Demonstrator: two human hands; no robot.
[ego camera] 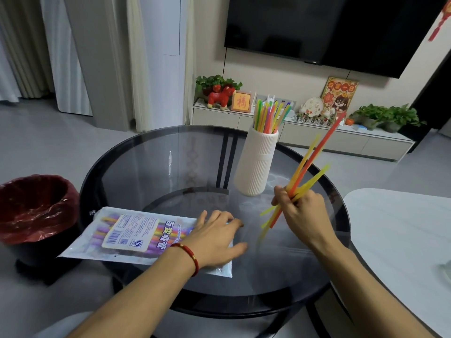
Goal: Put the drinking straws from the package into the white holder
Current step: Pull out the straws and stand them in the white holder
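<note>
I see a round glass table (151, 167) w/ a dark rim. The white holder (257, 164) stands upright on the far right part of it. It's ribbed & tall. A bunch of bright straws (269, 115) sticks up out of its top: green, orange, yellow, purple.

The right hand (305, 211) is up above the table, near side of the holder & a bit right of it, not touching it. Its fingers are curled tight around a few loose straws (308, 164), yellow & orange ones. They fan out, long ends pointing up & far right, short ends poking down under the hand. They look a bit blurry.

The left hand (217, 237) lies flat on the package (136, 236), fingers spread & pressing on its right end. It grips nothing. A red bracelet (190, 256) is on that wrist.

The package lies flat on the near left part of the table, left end over the rim. I see more straws through the clear plastic, purple & other colors. Can't count them.

A bin w/ a red bag (36, 208) sits on the floor left of the table.
</note>
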